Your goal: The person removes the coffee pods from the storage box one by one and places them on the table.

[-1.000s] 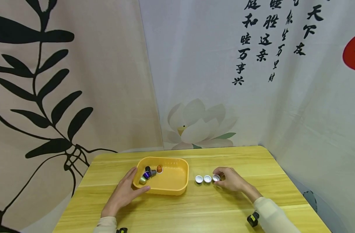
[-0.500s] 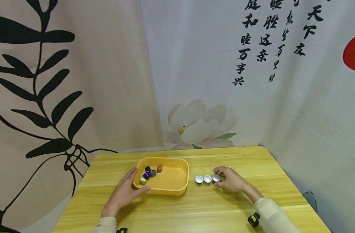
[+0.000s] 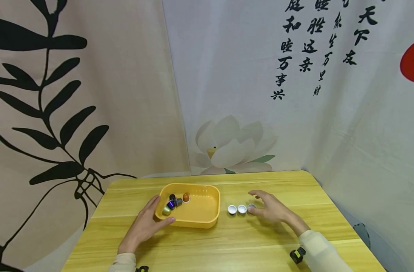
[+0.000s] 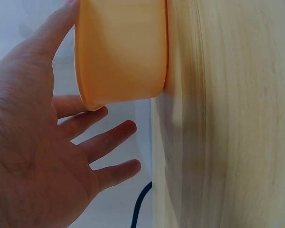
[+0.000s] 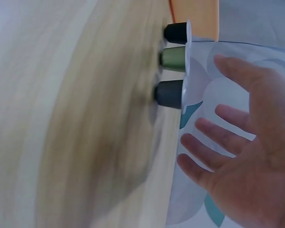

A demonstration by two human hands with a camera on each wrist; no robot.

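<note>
Fingers of the right hand (image 3: 272, 210) have spread off the grey coffee capsule (image 5: 170, 94), holding nothing; it stands lid-up beside the green capsule (image 5: 174, 59) on the surface (image 3: 193, 247), apparently placed. Loosely splayed, the left hand (image 3: 146, 226) touches the yellow tray (image 3: 201, 207).

Roomy at 12 and 3, jammed at 9
From the right hand (image 3: 274, 210), bare table (image 3: 317, 204) at 12, 3 and 6 o'clock, but three capsules (image 3: 242, 209) block 9, then a slim gap, then the tray (image 3: 200, 223); loose pods (image 3: 171, 204) clog its 9 o'clock half, its 3 side's free, left hand (image 3: 145, 223) walls off 8
</note>
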